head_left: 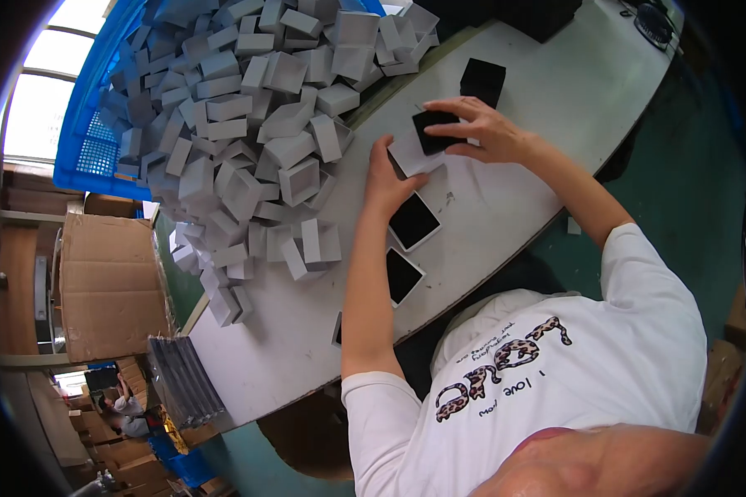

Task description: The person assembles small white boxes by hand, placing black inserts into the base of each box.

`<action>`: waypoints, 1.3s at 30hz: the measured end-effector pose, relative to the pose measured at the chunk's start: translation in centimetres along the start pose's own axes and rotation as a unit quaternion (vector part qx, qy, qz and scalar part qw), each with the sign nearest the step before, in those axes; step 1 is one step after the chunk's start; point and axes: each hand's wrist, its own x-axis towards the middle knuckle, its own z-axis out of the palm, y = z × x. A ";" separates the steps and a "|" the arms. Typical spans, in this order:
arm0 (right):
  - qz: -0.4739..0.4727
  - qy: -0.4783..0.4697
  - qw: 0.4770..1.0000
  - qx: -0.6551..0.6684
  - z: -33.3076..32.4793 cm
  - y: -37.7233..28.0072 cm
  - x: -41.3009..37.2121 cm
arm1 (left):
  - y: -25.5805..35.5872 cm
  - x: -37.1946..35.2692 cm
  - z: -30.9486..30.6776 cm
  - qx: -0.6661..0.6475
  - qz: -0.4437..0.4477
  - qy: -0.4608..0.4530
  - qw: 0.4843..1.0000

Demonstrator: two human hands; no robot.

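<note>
My left hand (385, 180) is curled around a small open white box (413, 157) on the table, thumb on the near side and fingers on the far side. Between the fingers of my right hand (482, 131) is a black square insert (433, 132), tilted over the box's far end. Just beyond that hand lies a stack of black inserts (482, 81). Near my left wrist sits a white box with a black insert (414, 221) in it. A second black-filled box (404, 276) is beside my left forearm, which partly hides another.
A large heap of white boxes (265, 108) spills from a blue crate (99, 149) onto the white table (265, 364). A black block (540, 16) stands at the far end. Grey panels (182, 381) and a cardboard box (112, 286) are left. Another person (128, 406) is in the background.
</note>
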 end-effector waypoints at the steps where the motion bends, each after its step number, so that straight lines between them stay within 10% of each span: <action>1: -0.030 -0.031 0.999 0.016 1.4 -0.4 0.3 | 0.5 -0.7 -0.3 -0.043 -0.021 -0.011 0.999; 16: 0.124 -0.203 0.967 -0.089 5.9 -4.4 0.2 | 0.4 -2.6 -1.2 0.051 0.026 0.113 0.992; 19: 0.085 -0.083 0.993 -0.023 5.1 -1.5 -0.3 | 1.2 -1.0 -4.6 0.032 -0.051 0.336 0.940; 22: 0.166 0.193 0.955 -0.155 2.4 3.4 -0.5 | -2.8 1.4 -6.0 0.307 -0.048 0.416 0.855; 27: 0.351 0.140 0.920 -0.100 -0.2 8.3 -4.0 | -3.8 2.2 -5.8 0.279 -0.018 0.341 0.898; 36: 0.234 0.236 0.925 -0.184 0.4 7.7 -3.0 | 5.0 -2.1 0.4 0.226 0.191 0.180 0.938; 39: 0.101 0.207 0.973 0.028 -0.3 3.3 -1.7 | 3.3 -2.7 2.6 0.234 0.152 0.103 0.955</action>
